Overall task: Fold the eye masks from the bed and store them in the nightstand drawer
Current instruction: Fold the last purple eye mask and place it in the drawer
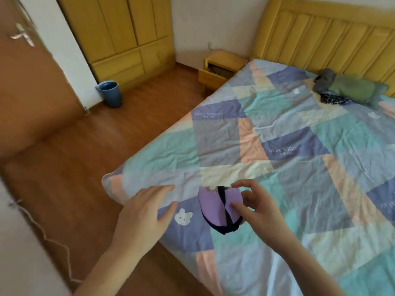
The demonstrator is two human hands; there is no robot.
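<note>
A purple eye mask (213, 207) with a black strap lies folded on the patchwork bedspread (267, 146), near the bed's front left corner. My right hand (254, 205) hovers over its right side with thumb and fingers spread, touching or nearly touching the mask. My left hand (147, 212) is flat and open just left of the mask, above the bed's edge, holding nothing. The yellow nightstand (224, 65) stands beside the headboard at the far side, its drawer (211, 76) pulled out.
A green pillow (357, 91) and dark clothes (324, 81) lie by the yellow headboard. A blue bin (110, 92) stands on the wooden floor near the wardrobe (119, 35). A brown door (27, 82) is at the left. A cord runs along the floor at lower left.
</note>
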